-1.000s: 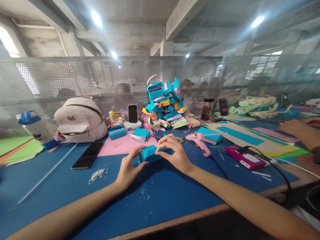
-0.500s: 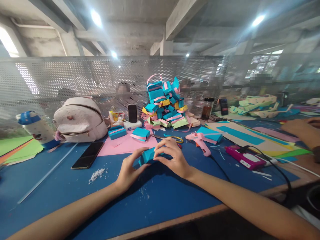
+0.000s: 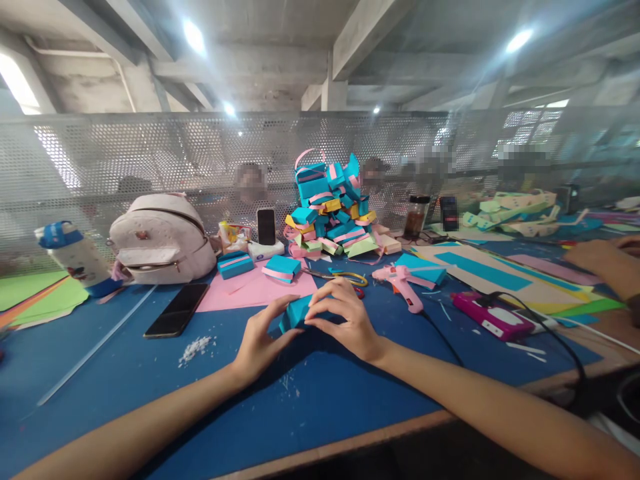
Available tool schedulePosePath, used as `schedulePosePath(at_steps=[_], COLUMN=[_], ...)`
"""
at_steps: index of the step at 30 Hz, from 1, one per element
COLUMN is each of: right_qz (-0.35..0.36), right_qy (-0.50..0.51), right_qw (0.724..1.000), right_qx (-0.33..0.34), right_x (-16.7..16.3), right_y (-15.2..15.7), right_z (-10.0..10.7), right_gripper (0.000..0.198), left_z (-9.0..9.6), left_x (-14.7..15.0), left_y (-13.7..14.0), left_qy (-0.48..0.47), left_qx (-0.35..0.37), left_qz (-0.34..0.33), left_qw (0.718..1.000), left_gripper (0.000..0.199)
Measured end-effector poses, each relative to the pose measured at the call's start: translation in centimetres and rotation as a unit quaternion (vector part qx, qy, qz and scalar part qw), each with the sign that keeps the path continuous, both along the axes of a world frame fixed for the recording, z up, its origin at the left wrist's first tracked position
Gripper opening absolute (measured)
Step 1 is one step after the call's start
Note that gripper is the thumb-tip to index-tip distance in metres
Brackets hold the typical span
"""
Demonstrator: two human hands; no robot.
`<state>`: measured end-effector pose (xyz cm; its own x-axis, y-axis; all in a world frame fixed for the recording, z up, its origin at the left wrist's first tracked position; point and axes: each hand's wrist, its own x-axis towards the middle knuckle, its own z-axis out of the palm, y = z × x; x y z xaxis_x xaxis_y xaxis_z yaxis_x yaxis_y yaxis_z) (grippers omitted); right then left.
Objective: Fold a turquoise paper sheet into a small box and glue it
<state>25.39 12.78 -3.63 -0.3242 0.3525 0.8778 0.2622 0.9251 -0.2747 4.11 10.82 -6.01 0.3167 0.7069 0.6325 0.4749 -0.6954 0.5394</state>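
Observation:
Between my two hands, just above the blue table (image 3: 320,400), is a small folded blue paper box (image 3: 297,312). My left hand (image 3: 261,337) pinches its left end between thumb and fingers. The fingertips and thumb of my right hand (image 3: 345,319) close on its right side and cover that part. Beyond my hands lie scissors (image 3: 350,275) with yellow handles, partly hidden by my right fingers. Two blue paper boxes with pink bands, one of them a flat box (image 3: 281,268), rest by the pink paper sheet (image 3: 250,293). To the right lies a pink glue gun (image 3: 406,290).
A heap of coloured paper boxes (image 3: 333,213) stands at the back. Left are a white backpack (image 3: 160,240), a bottle (image 3: 75,260), a black phone (image 3: 177,311) and white scraps (image 3: 195,349). Right are a magenta power strip (image 3: 490,317), cables, paper sheets (image 3: 500,273) and another person's arm (image 3: 605,263).
The right fingers have shifted slightly left over the blue paper box, and the blue part that showed under the right hand is now hidden. Both hands keep their hold.

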Motion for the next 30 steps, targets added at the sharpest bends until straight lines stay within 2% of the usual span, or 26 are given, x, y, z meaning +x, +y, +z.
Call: schedulePosePath(at_steps=[22,30], right_qz=[0.023,0.008], right_qy=[-0.032,0.01], right_qw=[0.999,1.0], right_qx=[-0.027,-0.019], right_x=[-0.15,0.22], right_y=[-0.02,0.47], right_z=[0.23,0.26], right_gripper=[0.006,0.002], left_z=[-0.17,0.03], left_x=[0.0,0.14], left_y=[0.1,0.09], left_qy=[-0.004,-0.025], left_qx=[0.02,0.011], left_qz=[-0.006,-0.006], left_qw=[1.0,1.0], left_gripper=[0.05,0.049])
